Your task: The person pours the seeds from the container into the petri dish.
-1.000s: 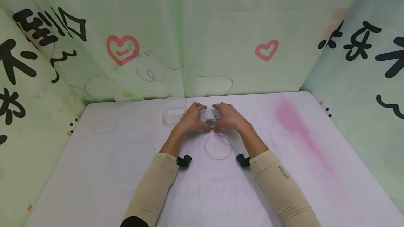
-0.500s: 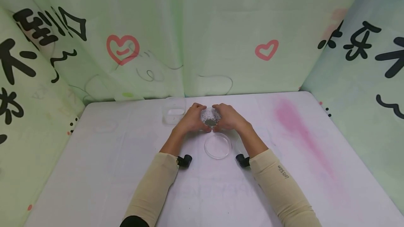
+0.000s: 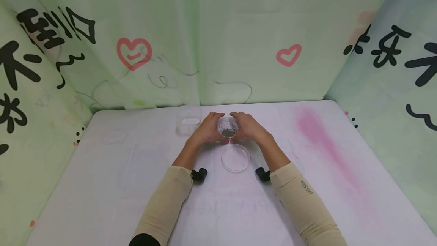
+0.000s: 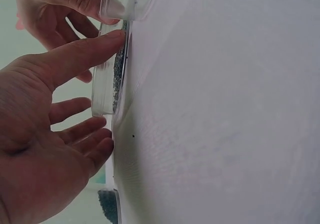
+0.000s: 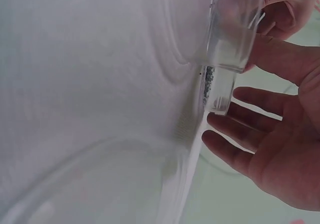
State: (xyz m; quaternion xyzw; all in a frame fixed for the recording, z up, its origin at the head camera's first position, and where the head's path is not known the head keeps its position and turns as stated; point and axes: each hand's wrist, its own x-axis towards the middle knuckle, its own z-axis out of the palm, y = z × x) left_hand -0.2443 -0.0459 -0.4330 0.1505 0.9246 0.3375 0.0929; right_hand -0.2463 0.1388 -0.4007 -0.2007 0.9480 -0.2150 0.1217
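Observation:
A clear petri dish point(image 3: 228, 126) with dark grains in the bottom and specks over its surface is near the back of the table. My left hand point(image 3: 209, 127) holds it from the left and my right hand point(image 3: 250, 126) from the right. In the left wrist view, the left thumb point(image 4: 92, 49) lies against the dish's near side, with the other fingers spread around its side. The right fingers point(image 5: 245, 126) reach around the opposite side in the right wrist view. Just in front of the hands lies an empty clear round dish or lid point(image 3: 235, 171).
A clear squarish container point(image 3: 182, 129) stands behind the left hand, near the back edge. Another clear round piece point(image 3: 260, 158) shows partly beside the right wrist. The white table cloth point(image 3: 218, 212) has a pink stain point(image 3: 321, 143) on the right. Printed green curtains point(image 3: 232, 29) enclose the table.

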